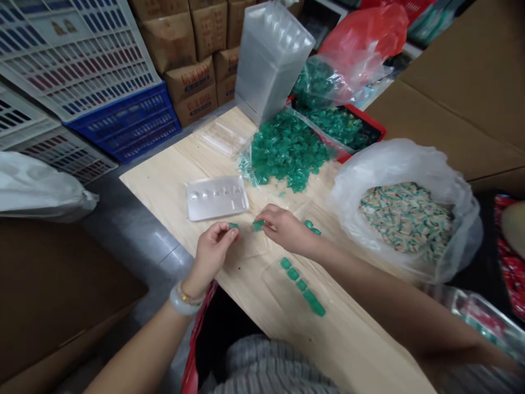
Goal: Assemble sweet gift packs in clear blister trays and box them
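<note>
Between the thumb and fingertips of my left hand [213,249] is a small green piece [233,225], mostly covered. My right hand [283,227] pinches another small green piece [258,225], a short gap away from the left. Just beyond both hands, a clear plastic tray [217,208] with a row of moulded shapes rests on the wooden table [164,175]. Several green pieces [301,285] form a slanted row on a clear sheet below my right forearm. A few more [312,227] lie beside the right wrist. What kind of pieces they are, I cannot tell.
A heap of green pieces [283,148] spreads on plastic at the back. Behind it stands a tall stack of clear trays [270,60] and a red bin [379,131]. An open plastic bag [353,169] of small striped pieces sits right. Crates [127,126] stand beyond the left edge.
</note>
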A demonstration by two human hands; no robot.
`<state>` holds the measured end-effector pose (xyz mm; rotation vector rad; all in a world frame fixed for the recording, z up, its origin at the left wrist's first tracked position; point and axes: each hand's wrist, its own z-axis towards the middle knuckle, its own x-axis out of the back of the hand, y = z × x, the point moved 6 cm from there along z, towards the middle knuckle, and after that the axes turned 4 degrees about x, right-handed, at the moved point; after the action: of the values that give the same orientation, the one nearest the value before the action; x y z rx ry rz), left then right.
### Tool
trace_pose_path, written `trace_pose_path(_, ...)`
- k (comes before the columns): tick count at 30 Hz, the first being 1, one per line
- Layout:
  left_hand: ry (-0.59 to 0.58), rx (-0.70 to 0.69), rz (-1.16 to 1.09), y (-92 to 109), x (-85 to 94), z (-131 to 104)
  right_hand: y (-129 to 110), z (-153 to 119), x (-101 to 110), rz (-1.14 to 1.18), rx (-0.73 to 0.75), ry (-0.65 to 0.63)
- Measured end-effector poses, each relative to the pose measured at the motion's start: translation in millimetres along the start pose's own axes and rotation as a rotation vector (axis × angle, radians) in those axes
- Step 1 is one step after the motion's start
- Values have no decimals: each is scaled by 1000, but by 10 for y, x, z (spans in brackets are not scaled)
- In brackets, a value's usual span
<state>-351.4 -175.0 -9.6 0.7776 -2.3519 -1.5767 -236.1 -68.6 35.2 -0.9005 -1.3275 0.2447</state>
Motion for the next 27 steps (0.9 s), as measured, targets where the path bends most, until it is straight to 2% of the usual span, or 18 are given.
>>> trace_pose_path(3, 10, -21, -3, -82, 9, 37, -110, 115, -201, -226, 32, -193)
trace_pose_path(5, -4, -5, -46, -92, -10, 62, -127, 134, -279, -312, 49, -247)
trace_pose_path(9, -25, 17, -124, -93, -29, 64, -122, 62, -402, -388, 70, -192)
trace_pose_path(12, -14, 43, -199, -134, -18, 64, -91, -43, -493, -466, 36, -66)
trace_pose_path(14, -19, 43, -230, -158, -16, 74, -77, -116, -507, -495, 33, 41)
trace_pose_path(16, -36, 31, -228, -166, -22, 86, -59, -174, -490, -472, 49, 97)
trace_pose_path(20, -16, 13, -210, -159, -20, 96, -35, -204, -421, -419, 96, 33)
trace_pose_path(27, 3, 1, -189, -142, -32, 86, -44, -176, -420, -503, 18, -3)
